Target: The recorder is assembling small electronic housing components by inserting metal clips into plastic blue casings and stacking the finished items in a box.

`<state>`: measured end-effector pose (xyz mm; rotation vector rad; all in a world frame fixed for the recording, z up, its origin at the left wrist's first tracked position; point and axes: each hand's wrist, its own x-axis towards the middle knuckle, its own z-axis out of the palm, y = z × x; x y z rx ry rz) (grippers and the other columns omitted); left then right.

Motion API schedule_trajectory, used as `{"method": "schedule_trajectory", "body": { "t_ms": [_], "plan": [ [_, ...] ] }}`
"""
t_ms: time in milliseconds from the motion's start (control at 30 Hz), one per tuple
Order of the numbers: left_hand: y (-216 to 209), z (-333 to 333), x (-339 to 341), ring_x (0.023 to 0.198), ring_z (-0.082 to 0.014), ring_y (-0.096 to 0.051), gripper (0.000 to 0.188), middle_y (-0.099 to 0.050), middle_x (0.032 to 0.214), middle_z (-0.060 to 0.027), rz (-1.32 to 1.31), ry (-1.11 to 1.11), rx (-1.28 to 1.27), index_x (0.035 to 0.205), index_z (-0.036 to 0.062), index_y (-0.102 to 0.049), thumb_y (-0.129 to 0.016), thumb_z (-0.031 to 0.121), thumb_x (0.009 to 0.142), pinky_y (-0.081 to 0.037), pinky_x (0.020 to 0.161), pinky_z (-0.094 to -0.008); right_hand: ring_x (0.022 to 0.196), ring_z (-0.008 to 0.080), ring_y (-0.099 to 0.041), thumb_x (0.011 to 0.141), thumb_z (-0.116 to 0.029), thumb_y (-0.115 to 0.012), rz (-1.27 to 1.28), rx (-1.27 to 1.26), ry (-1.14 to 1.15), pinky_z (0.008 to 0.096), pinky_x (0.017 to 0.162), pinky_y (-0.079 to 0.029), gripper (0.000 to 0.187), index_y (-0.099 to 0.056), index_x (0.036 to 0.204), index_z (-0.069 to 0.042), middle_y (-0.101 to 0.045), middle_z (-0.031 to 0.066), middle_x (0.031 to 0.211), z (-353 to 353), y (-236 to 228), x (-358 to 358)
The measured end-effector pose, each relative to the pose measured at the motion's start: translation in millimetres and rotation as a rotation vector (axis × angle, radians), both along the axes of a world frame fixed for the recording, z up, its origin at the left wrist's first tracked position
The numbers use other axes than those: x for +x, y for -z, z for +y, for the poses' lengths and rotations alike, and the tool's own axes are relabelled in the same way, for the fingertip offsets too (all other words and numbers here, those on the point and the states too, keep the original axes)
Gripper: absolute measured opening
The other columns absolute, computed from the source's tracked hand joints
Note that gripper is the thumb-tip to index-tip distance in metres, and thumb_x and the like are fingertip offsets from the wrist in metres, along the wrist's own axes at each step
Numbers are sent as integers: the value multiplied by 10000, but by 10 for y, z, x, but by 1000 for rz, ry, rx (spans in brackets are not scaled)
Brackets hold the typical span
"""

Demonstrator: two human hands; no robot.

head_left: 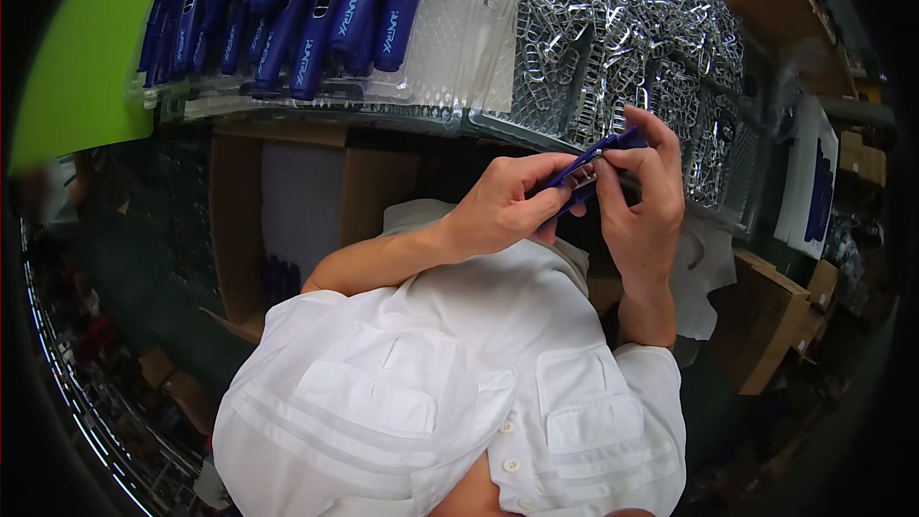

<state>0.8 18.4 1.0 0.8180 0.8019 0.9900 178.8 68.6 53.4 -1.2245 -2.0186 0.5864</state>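
A narrow dark-blue plastic piece with a slotted, silvery window along its side [582, 173] is in both hands, held up in front of the chest, just beyond the near edge of the trays. The left hand [504, 196] has its thumb and fingers closed on the lower end, probably to steady it, while the right hand [646, 187] pinches near the window with thumb and forefinger almost together, its other fingers bent loosely around the upper end. Whether a separate small part sits between the right fingertips cannot be told. The piece tilts up to the right, which seems to turn the window toward the eyes. Beyond the right hand, a heap of shiny oval metal links [613, 33] fills a clear plastic tray [522, 131], apparently set there for easy reach. To its left, similar blue pieces [316, 24] lie piled over a second clear textured tray [436, 62], beside a bright-green sheet [81, 62]. Below stands an open brown cardboard box [235, 220].
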Motion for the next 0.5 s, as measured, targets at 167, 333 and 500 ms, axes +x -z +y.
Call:
{"method": "schedule_trajectory", "body": {
  "t_ms": [167,333,500],
  "plan": [
    [-44,-9,-33,697,-70,-659,360,-723,957,-70,102,-47,210,1367,-31,-594,-524,52,1024,-540,587,-225,1095,262,-700,867,67,-721,238,122,303,323,799,-604,245,-650,1096,16,-651,175,1298,-104,-54,-229],
    [-143,118,-24,637,-101,-681,218,-707,803,-74,207,-19,142,1134,-23,-680,-563,121,1019,-565,574,-250,980,114,-686,904,84,-687,528,-408,94,239,755,-602,258,-646,1152,26,-680,95,1197,-119,97,-125],
    [-105,83,46,676,-57,-636,200,-680,794,-27,213,-32,67,1095,-38,-688,-533,78,1045,-544,572,-224,846,82,-678,890,84,-688,509,-349,64,238,692,-574,217,-631,1085,9,-680,61,1107,-124,195,-119]
  ]
}}
